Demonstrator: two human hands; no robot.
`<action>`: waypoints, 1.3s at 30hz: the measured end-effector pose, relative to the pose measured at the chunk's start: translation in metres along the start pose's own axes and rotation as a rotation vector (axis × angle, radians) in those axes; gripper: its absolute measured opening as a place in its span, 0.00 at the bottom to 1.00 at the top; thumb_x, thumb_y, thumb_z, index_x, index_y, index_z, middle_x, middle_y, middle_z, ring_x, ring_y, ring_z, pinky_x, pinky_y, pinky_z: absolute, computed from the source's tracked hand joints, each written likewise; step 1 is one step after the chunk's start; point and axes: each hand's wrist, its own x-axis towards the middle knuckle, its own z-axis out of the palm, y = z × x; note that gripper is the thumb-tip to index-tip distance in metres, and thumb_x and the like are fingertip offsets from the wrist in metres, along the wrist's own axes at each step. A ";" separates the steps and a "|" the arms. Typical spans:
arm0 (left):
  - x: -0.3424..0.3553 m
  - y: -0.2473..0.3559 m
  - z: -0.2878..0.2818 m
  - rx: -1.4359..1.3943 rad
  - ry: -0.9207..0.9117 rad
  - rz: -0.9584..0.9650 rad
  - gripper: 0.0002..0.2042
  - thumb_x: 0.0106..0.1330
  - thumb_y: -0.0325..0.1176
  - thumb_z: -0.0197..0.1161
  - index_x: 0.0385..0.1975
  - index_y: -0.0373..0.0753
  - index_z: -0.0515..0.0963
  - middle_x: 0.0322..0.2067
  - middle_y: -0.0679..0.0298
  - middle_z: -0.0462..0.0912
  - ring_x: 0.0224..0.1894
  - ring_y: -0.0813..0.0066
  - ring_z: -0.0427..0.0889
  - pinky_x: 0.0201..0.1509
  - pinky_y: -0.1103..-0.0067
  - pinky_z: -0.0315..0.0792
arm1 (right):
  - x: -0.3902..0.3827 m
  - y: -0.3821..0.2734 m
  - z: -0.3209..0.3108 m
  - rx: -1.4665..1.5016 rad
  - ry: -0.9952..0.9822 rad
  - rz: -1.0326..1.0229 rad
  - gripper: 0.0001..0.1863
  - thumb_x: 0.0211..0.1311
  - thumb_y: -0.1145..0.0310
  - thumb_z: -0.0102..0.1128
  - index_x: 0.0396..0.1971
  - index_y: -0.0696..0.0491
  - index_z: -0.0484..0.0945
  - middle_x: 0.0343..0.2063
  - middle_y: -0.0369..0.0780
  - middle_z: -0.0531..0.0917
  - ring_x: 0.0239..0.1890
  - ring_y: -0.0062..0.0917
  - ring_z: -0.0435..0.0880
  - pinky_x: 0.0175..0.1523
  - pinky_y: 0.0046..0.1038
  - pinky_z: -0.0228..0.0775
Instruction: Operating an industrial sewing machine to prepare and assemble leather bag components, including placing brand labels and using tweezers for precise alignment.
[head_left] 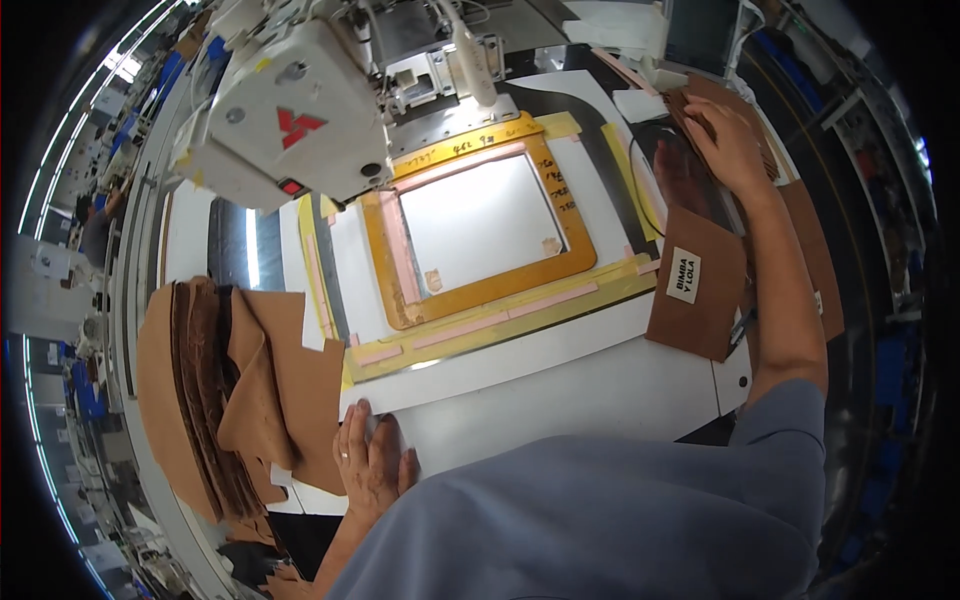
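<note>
Fingers of the left hand (pixel 372 462) slightly apart, thumb set off from the rest; tips at the near edge of a white board (pixel 500 361), nothing seen in the grasp. One finger wears a ring (pixel 345 456). Fingers of the right hand (pixel 722 148) stretched out, a little parted, laid over a pile of brown pieces (pixel 752 118). Thumb hidden; cannot tell whether a piece is pinched.

Clock positions taken about the yellow frame (pixel 495 290), mid-bench: left hand at 7, right hand and its pile just past 2. Between 3 and 4, below the right wrist, a brown flap (pixel 717 310) bearing a pale label (pixel 684 276). At 8, a thick bundle of brown pieces (pixel 262 385), one folded over on top, to the left of the left hand.

Frame encloses a bright white surface (pixel 480 220), small tan patches at its two near corners. Yellow tape (pixel 430 349) and pink strips (pixel 555 298) run outside the near edge. White machine head (pixel 285 115) at 10; dark screen (pixel 700 35) between 1 and 2.
</note>
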 end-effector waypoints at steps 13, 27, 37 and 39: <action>-0.021 0.049 0.008 0.015 -0.006 -0.032 0.24 0.61 0.38 0.66 0.58 0.37 0.75 0.72 0.43 0.60 0.75 0.45 0.59 0.74 0.53 0.51 | -0.167 -0.093 -0.086 0.221 -0.238 0.038 0.17 0.64 0.62 0.66 0.50 0.55 0.82 0.58 0.41 0.83 0.63 0.38 0.77 0.69 0.41 0.62; -0.032 0.062 0.028 -0.053 0.214 -0.411 0.35 0.66 0.47 0.63 0.68 0.34 0.59 0.74 0.39 0.54 0.78 0.43 0.48 0.75 0.44 0.37 | -0.217 -0.081 -0.064 0.176 -0.212 0.036 0.21 0.69 0.59 0.62 0.57 0.52 0.79 0.62 0.41 0.78 0.67 0.40 0.72 0.71 0.44 0.59; -0.032 0.060 0.030 -0.015 0.150 -0.420 0.36 0.68 0.49 0.61 0.69 0.34 0.57 0.74 0.43 0.54 0.79 0.43 0.47 0.76 0.45 0.34 | -0.229 -0.084 -0.043 0.134 -0.145 0.064 0.20 0.72 0.59 0.57 0.59 0.51 0.78 0.64 0.39 0.76 0.69 0.39 0.69 0.73 0.44 0.55; -0.032 0.060 0.030 -0.019 0.157 -0.417 0.36 0.68 0.49 0.61 0.69 0.34 0.57 0.74 0.43 0.54 0.79 0.44 0.46 0.76 0.45 0.33 | -0.228 -0.084 -0.042 0.105 -0.123 0.056 0.20 0.72 0.59 0.58 0.59 0.50 0.79 0.64 0.39 0.77 0.69 0.39 0.69 0.73 0.44 0.55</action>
